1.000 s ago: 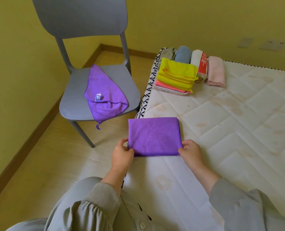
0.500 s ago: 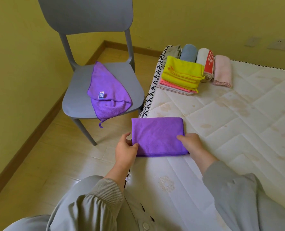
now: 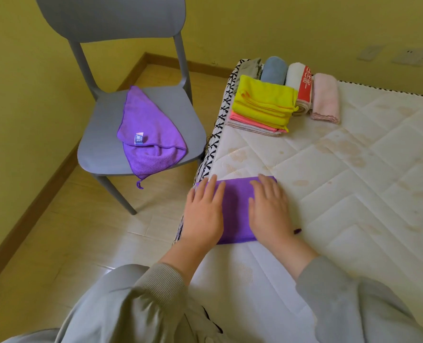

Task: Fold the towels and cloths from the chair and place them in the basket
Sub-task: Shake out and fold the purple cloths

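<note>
While both hands lay flat with fingers straight, the left hand point(image 3: 203, 214) and right hand point(image 3: 270, 211) pressed the folded purple cloth point(image 3: 237, 206) at the mattress point(image 3: 354, 194) edge. So near the edge, it could probably slide off or spring open once released. An unfolded purple cloth point(image 3: 146, 134) lay on the chair point(image 3: 101, 144). No basket was in view; folded towels point(image 3: 262, 102) sat stacked at the far corner.
</note>
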`<state>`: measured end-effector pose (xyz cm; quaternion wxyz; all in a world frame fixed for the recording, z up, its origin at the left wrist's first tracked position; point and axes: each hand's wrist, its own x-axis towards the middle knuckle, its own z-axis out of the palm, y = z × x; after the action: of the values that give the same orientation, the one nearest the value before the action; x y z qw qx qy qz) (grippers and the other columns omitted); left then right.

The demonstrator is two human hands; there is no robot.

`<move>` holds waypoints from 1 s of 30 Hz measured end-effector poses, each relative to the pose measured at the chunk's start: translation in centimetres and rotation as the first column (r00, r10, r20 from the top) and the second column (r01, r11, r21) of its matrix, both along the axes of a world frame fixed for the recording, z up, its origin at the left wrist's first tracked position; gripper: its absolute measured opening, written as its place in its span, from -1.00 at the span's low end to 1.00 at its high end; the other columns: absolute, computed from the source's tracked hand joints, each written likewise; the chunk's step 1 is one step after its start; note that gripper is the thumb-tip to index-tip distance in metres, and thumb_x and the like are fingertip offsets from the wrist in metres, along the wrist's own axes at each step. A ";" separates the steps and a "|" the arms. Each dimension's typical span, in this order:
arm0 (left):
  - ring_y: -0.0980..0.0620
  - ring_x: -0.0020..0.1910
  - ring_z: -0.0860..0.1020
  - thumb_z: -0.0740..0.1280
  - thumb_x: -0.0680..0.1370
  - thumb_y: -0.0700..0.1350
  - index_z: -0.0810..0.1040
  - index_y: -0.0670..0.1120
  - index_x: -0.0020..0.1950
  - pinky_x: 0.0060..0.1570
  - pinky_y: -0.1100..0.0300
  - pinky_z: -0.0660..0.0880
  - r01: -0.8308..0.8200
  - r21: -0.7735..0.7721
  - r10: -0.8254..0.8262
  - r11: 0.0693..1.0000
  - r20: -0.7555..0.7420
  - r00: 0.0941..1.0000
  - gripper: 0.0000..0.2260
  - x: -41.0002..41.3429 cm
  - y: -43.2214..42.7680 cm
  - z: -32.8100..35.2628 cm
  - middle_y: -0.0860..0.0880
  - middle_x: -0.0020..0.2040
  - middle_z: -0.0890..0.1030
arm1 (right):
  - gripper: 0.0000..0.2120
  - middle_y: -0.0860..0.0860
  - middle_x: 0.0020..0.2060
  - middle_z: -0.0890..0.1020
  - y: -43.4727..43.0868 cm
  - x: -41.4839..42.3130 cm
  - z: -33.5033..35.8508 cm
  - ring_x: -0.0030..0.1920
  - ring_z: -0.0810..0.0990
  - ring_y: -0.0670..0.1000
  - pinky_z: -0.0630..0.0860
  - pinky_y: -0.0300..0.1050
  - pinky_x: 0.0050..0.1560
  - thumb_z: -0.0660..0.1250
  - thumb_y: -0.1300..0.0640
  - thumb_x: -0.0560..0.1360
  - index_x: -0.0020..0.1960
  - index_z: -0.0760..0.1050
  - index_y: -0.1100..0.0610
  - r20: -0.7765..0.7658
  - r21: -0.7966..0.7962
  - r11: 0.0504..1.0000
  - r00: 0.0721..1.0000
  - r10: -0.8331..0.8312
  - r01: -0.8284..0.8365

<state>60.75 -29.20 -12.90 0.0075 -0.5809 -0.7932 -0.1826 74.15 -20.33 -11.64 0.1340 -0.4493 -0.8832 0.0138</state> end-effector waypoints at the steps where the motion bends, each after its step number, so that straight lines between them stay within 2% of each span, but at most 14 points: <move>1: -0.23 0.33 0.43 0.13 0.47 -0.16 0.49 -0.16 0.32 0.21 -0.15 0.41 0.029 -0.059 -0.029 0.998 -0.001 1.000 -0.57 0.3 0.8 -0.1 -0.17 0.37 0.45 | -0.64 0.18 0.26 0.52 -0.2 -0.8 -0.5 0.26 0.50 0.19 0.38 0.08 0.25 0.26 0.16 0.43 0.21 0.50 0.21 0.016 -0.028 0.999 1.000 0.021 -0.021; 3: -0.20 0.39 0.38 0.03 0.53 -0.02 0.46 -0.13 0.37 0.27 -0.19 0.36 0.070 -0.206 -0.066 0.976 0.027 0.997 -0.52 0.8 1.6 -0.9 -0.13 0.41 0.42 | -0.58 0.13 0.31 0.50 -0.1 -1.6 -1.3 0.31 0.48 0.15 0.41 0.13 0.26 0.12 0.06 0.48 0.26 0.50 0.18 0.091 -0.144 0.989 0.995 0.041 -0.028; 5: -0.15 0.46 0.27 -0.06 0.55 0.09 0.35 -0.09 0.46 0.38 -0.17 0.17 0.105 -0.311 -0.102 0.945 0.027 0.994 -0.45 0.9 1.4 -2.4 -0.10 0.47 0.32 | -0.49 0.08 0.36 0.46 0.0 -1.0 -2.6 0.35 0.44 0.12 0.36 0.18 0.29 -0.01 -0.05 0.53 0.34 0.46 0.13 0.211 -0.209 0.977 0.973 0.097 -0.052; 7: -0.12 0.49 0.22 -0.07 0.56 0.10 0.28 -0.07 0.49 0.41 -0.12 0.04 0.102 -0.313 -0.097 0.944 0.030 0.995 -0.45 0.7 1.0 -3.3 -0.08 0.50 0.27 | -0.45 0.06 0.40 0.41 0.6 0.2 -3.5 0.40 0.38 0.09 0.30 0.20 0.34 -0.06 -0.10 0.54 0.41 0.39 0.10 0.269 -0.209 0.976 0.957 0.110 -0.053; 10: -0.05 0.52 0.14 -0.08 0.56 0.12 0.20 -0.04 0.53 0.43 -0.14 0.05 0.027 -0.313 -0.010 0.949 0.056 0.998 -0.44 0.6 0.7 -3.7 -0.03 0.53 0.19 | -0.42 0.00 0.51 0.20 1.7 1.5 -3.6 0.50 0.16 0.02 0.16 0.21 0.41 -0.15 -0.11 0.57 0.52 0.17 0.08 0.292 -0.234 0.970 0.956 0.011 0.060; 13: 0.00 0.55 -0.01 -0.16 0.55 0.16 0.08 -0.01 0.56 0.46 -0.12 -0.04 0.006 -0.329 0.020 0.944 0.075 0.997 -0.41 0.5 0.6 -3.5 0.00 0.57 0.05 | -0.44 -0.03 0.55 -0.02 2.6 2.3 -4.0 0.54 -0.05 -0.02 0.00 0.14 0.47 -0.13 -0.11 0.62 0.56 -0.07 0.07 0.295 -0.262 0.957 0.954 -0.045 0.126; 16: 0.01 0.55 -0.09 -0.09 0.58 0.16 0.05 -0.03 0.56 0.45 -0.16 -0.11 0.007 -0.383 0.014 0.924 0.053 0.998 -0.43 0.2 1.2 -2.9 -0.01 0.58 -0.02 | -0.41 0.03 0.54 0.05 2.6 2.5 -3.8 0.53 0.02 0.00 0.02 0.08 0.47 -0.06 -0.13 0.61 0.56 -0.05 0.10 0.253 -0.257 0.947 0.959 -0.126 0.192; 18: 0.00 0.55 -0.05 0.04 0.60 0.14 0.09 -0.04 0.55 0.43 -0.20 -0.11 0.014 -0.385 0.005 0.923 0.049 0.999 -0.45 -0.3 1.9 -2.1 -0.02 0.57 0.03 | -0.41 0.10 0.45 0.30 2.3 2.7 -3.0 0.44 0.25 0.08 0.20 0.03 0.39 0.07 -0.12 0.58 0.51 0.12 0.16 0.171 -0.229 0.947 0.967 -0.187 0.224; 20: -0.01 0.51 0.08 0.08 0.61 0.12 0.12 -0.05 0.53 0.42 -0.19 -0.02 0.004 -0.356 0.016 0.935 0.055 0.998 -0.47 -1.0 2.6 -1.1 -0.02 0.51 0.18 | -0.48 0.12 0.20 0.52 1.9 3.0 -2.2 0.22 0.46 0.13 0.39 0.01 0.20 0.21 -0.10 0.52 0.35 0.35 0.20 0.085 -0.239 0.931 0.961 -0.262 0.275; 22: -0.07 0.41 0.24 0.09 0.62 0.11 0.22 -0.05 0.49 0.36 -0.10 0.17 -0.032 -0.350 0.069 0.936 0.094 0.993 -0.53 -2.2 3.7 -0.3 -0.05 0.40 0.35 | -0.60 0.12 -0.04 0.59 2.2 3.4 -1.3 -0.01 0.54 0.16 0.47 -0.02 -0.02 0.27 -0.11 0.48 0.11 0.44 0.19 0.032 -0.417 0.832 0.920 -0.390 0.367; 24: -0.12 0.29 0.34 0.17 0.59 0.08 0.43 -0.07 0.33 0.20 -0.01 0.35 -0.068 -0.398 0.151 0.915 0.182 0.972 -0.63 -3.4 4.6 0.5 -0.09 0.26 0.49 | -0.69 0.08 -0.22 0.57 2.6 3.7 -0.8 -0.18 0.55 0.16 0.45 -0.07 -0.21 0.30 -0.09 0.45 -0.05 0.41 0.17 0.042 -0.626 0.675 0.881 -0.471 0.390; 25: -0.14 0.24 0.39 0.22 0.57 0.05 0.50 -0.10 0.22 0.11 0.04 0.40 -0.066 -0.432 0.184 0.899 0.237 0.954 -0.69 -3.9 4.9 1.0 -0.11 0.18 0.54 | -0.73 0.05 -0.28 0.54 2.7 4.0 -0.7 -0.24 0.53 0.14 0.39 -0.10 -0.27 0.31 -0.06 0.45 -0.12 0.40 0.15 0.053 -0.677 0.637 0.888 -0.457 0.369; 27: -0.15 0.13 0.48 0.31 0.52 -0.04 0.54 -0.15 0.04 -0.07 0.14 0.39 -0.030 -0.469 0.203 0.882 0.322 0.925 -0.79 -4.5 5.1 2.0 -0.13 0.05 0.59 | -0.80 0.02 -0.39 0.45 2.6 4.6 -0.5 -0.35 0.44 0.08 0.29 -0.13 -0.37 0.30 0.06 0.44 -0.27 0.35 0.13 0.046 -0.732 0.605 0.909 -0.415 0.313; 30: -0.08 -0.07 0.57 0.39 0.47 -0.14 0.47 -0.12 -0.20 -0.26 0.21 0.33 0.009 -0.433 0.198 0.901 0.429 0.881 -0.88 -5.0 4.2 2.7 -0.12 -0.14 0.55 | -0.71 0.01 -0.47 0.33 3.2 5.1 0.3 -0.43 0.31 0.03 0.20 -0.11 -0.43 0.29 0.21 0.45 -0.37 0.25 0.13 -0.030 -0.760 0.598 0.905 -0.425 0.256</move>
<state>55.73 -24.98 -10.17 -0.2986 -0.4676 -0.8203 -0.1388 79.26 -17.12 -11.31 0.0316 -0.6212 -0.6781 0.3915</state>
